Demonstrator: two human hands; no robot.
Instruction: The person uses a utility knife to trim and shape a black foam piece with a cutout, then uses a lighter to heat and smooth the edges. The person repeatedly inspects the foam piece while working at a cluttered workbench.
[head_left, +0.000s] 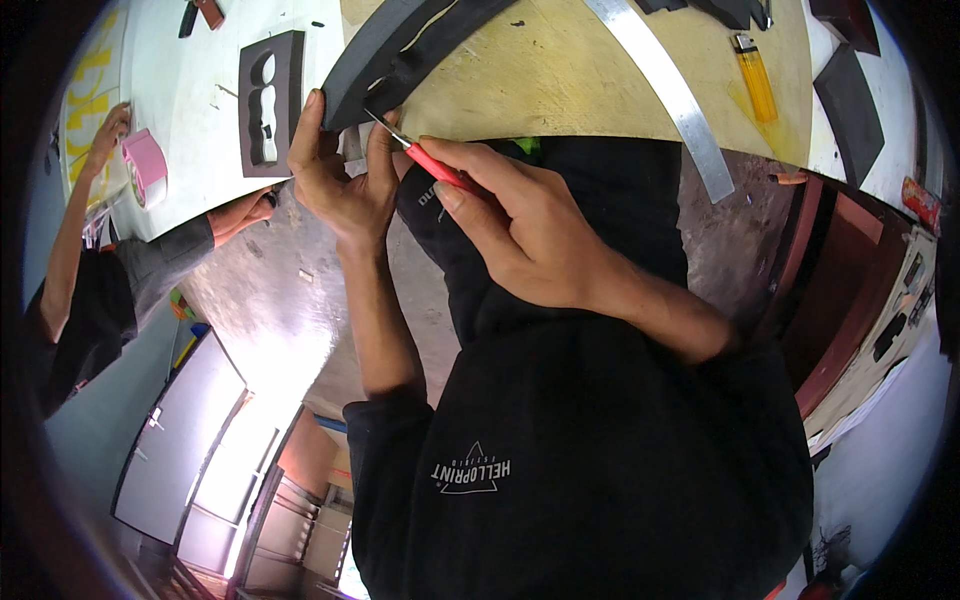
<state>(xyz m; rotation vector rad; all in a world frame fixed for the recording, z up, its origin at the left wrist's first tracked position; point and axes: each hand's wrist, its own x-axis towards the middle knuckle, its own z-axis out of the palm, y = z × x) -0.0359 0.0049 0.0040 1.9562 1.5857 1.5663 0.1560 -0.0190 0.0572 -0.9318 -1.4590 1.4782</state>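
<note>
At board's edge (560,100): left hand (340,180), foam piece (400,50), red knife (430,160).

Craft workshop, plywood-topped desk (560,75) strewn with cut black foam pieces (272,100), a long metal ruler (670,90), a yellow lighter (757,80), pink tape roll (145,165) at far left, bare concrete floor (270,290) below, a co-worker's hand (110,130) at the left.

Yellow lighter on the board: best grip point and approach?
Take the yellow lighter across its long plastic body, pinching the two long sides from above. It lies flat on the wooden board, apart from the metal ruler, so both sides look free.
</note>
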